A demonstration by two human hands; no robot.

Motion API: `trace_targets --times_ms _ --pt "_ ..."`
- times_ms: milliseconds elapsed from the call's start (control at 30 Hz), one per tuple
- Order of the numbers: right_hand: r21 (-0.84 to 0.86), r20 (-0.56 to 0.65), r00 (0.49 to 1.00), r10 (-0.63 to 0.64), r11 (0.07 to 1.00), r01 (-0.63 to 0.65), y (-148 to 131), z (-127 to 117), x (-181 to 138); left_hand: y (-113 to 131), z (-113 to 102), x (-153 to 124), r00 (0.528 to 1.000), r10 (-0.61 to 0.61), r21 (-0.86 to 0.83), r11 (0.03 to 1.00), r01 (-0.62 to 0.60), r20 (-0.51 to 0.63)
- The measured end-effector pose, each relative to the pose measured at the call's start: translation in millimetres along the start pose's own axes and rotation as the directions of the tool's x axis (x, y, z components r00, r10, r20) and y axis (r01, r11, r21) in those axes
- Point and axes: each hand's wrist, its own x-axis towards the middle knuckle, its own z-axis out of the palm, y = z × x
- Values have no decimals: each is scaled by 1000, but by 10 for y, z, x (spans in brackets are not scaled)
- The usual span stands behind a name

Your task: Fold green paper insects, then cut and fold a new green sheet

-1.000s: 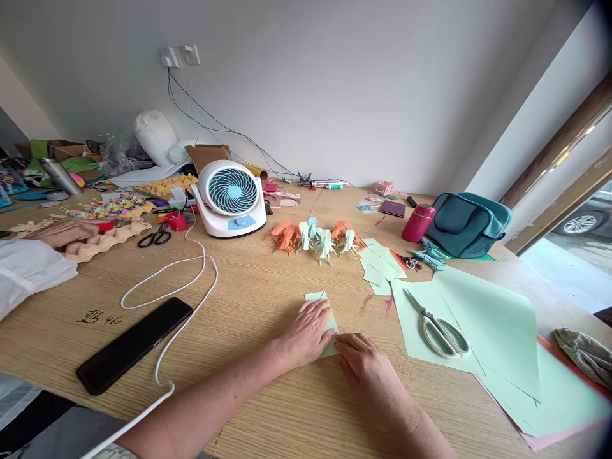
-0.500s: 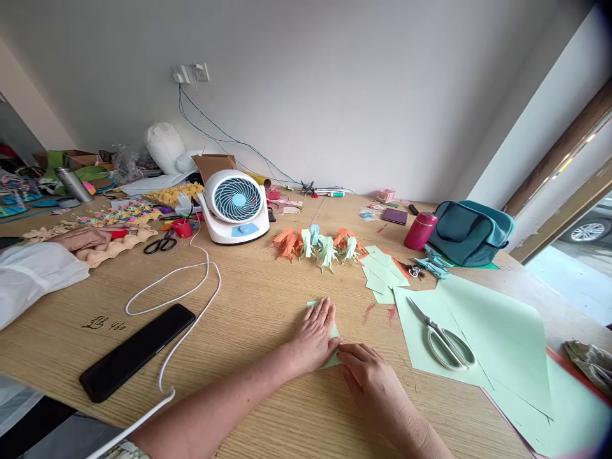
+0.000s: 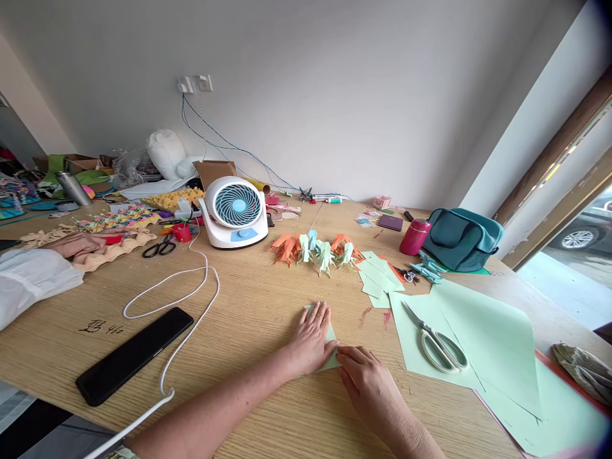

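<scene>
A small folded piece of pale green paper (image 3: 331, 364) lies on the wooden table, mostly hidden under my hands. My left hand (image 3: 310, 345) rests flat on it, fingers stretched out and pointing away from me. With fingers curled together, my right hand (image 3: 369, 379) touches the paper's right edge beside my left thumb. Farther back stand several folded paper figures (image 3: 325, 257) in orange, pale green and light blue. Green paper pieces (image 3: 381, 273) are stacked loosely to their right. Scissors with whitish handles (image 3: 429, 329) lie on large green sheets (image 3: 502, 338) at the right.
A black phone (image 3: 136, 354) and a white cable (image 3: 217, 287) lie left, below a white fan (image 3: 238, 210). Another person's sleeve (image 3: 38, 277) reaches in at far left, near dark scissors (image 3: 159, 247). A pink bottle (image 3: 415, 236) and teal bag (image 3: 461, 239) stand back right.
The camera view has shifted slightly. Both my hands keep nearly the same place on the green paper, and nothing has been let go.
</scene>
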Motion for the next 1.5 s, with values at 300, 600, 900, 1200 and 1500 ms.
trace_targets --times_ms 300,600,900,1200,1500 --pt "-25 12 999 -31 999 32 -47 -12 7 -10 64 27 1000 -12 1 1000 12 -13" --pt "-154 85 996 -42 987 55 -135 -26 6 6 -10 24 1000 -26 -40 999 26 -2" --pt "-126 94 995 -21 991 33 -118 -22 5 194 -126 161 989 -150 -70 986 150 4" --pt "-75 118 993 -4 997 13 -102 -34 1 207 -12 149 986 -165 -29 986 165 -2" --pt "-72 109 994 -14 997 22 -96 -46 -10 196 7 161 984 -179 -16 984 179 -18"
